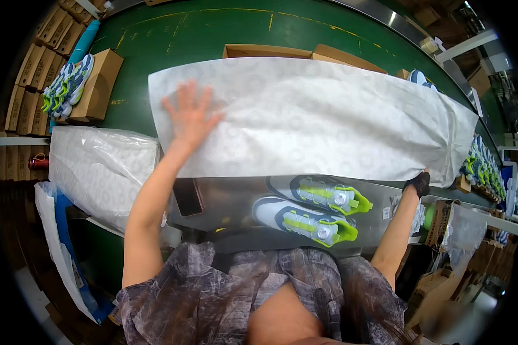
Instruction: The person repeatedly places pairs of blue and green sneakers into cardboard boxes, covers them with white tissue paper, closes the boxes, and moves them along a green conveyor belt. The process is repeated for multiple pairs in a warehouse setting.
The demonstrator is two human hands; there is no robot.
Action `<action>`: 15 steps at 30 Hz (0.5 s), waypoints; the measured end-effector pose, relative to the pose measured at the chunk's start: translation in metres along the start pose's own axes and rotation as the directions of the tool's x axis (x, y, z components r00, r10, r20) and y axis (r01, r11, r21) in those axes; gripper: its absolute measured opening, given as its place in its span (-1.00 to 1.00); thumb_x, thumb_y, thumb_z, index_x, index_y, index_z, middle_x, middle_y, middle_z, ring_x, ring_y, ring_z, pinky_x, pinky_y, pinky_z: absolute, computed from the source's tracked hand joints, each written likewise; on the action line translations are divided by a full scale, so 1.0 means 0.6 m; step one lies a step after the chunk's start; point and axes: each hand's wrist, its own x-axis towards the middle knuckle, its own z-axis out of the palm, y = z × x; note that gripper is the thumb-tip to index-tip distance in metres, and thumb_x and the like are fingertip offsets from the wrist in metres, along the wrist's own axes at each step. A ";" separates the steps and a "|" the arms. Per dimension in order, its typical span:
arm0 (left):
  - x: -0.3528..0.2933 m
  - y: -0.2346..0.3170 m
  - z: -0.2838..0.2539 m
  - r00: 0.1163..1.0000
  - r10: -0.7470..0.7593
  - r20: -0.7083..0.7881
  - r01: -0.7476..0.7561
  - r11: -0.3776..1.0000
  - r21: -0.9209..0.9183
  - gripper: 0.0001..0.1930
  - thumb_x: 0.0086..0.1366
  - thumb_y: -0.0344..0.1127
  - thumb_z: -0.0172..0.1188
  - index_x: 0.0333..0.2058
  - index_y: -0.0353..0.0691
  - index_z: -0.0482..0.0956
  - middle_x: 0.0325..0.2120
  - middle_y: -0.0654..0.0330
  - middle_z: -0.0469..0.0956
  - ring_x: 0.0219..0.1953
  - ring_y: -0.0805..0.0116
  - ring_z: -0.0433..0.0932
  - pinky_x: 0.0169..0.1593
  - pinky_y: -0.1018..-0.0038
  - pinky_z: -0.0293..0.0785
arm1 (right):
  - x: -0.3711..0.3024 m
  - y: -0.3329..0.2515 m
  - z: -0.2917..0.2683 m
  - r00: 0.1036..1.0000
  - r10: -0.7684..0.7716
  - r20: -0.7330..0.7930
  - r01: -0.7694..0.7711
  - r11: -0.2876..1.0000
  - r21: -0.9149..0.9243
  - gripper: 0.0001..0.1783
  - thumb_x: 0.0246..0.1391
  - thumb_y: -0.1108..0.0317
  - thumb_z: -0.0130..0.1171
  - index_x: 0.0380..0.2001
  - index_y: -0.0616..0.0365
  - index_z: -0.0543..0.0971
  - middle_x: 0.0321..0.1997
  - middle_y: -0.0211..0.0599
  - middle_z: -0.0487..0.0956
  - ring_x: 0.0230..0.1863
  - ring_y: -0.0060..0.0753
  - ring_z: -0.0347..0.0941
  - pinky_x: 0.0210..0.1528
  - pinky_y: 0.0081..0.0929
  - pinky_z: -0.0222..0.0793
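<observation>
A large sheet of white wrapping paper (316, 121) with a faint print spreads across the middle, rippled toward its right end. My left hand (191, 118), slightly blurred, lies over its left part with fingers spread. At the lower right corner of the sheet, my right hand (418, 184), in a dark glove or covering, pinches the edge. Just below the paper, a pair of sneakers lies on the metal surface: one sneaker (322, 194) partly under the sheet's edge, the other sneaker (305, 221) nearer me. Both are grey-blue with lime-green parts. Behind the sheet, an open cardboard box (267, 51) is mostly covered.
A dark phone (188, 196) lies left of the sneakers. Farther left is a plastic-wrapped stack of paper (101, 167). More sneakers (66, 89) lean on a brown box (103, 86), beside stacked shoe boxes (34, 63). A row of sneakers (482, 164) stands at right. Green conveyor belt (195, 29) runs behind.
</observation>
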 end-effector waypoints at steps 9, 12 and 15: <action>-0.054 -0.135 -0.009 0.340 -0.117 0.933 0.810 -0.468 -0.354 -0.34 0.05 -0.01 0.20 -0.01 -0.43 0.29 -0.17 0.02 0.44 -0.19 0.28 0.47 -0.15 0.44 0.42 | -0.406 -0.066 -0.044 0.612 -0.469 0.637 0.790 0.410 -0.456 -0.72 -0.08 0.39 0.15 -0.26 0.20 0.41 -0.20 -0.33 0.38 -0.20 -0.46 0.28 -0.17 -0.51 0.24; -0.049 -0.089 0.039 0.491 -0.053 0.870 0.808 -0.347 -0.477 -0.46 0.04 -0.13 0.24 -0.09 -0.42 0.38 -0.20 0.05 0.47 -0.23 0.30 0.48 -0.14 0.38 0.41 | -0.550 -0.058 -0.073 0.013 0.705 0.709 0.981 0.127 -0.145 -0.42 -0.41 0.23 0.37 -0.26 0.25 0.41 -0.28 -0.04 0.44 -0.23 -0.02 0.38 -0.20 -0.28 0.33; -0.036 -0.053 0.071 0.528 -0.124 0.840 0.812 -0.215 -0.542 -0.49 0.03 -0.23 0.27 -0.10 -0.41 0.38 -0.22 0.09 0.49 -0.23 0.32 0.49 -0.17 0.42 0.43 | -0.627 -0.049 -0.093 0.072 0.266 0.961 0.983 0.146 -0.114 -0.27 -0.44 0.25 0.38 -0.11 0.23 0.33 -0.12 -0.03 0.38 -0.16 -0.02 0.39 -0.13 -0.29 0.34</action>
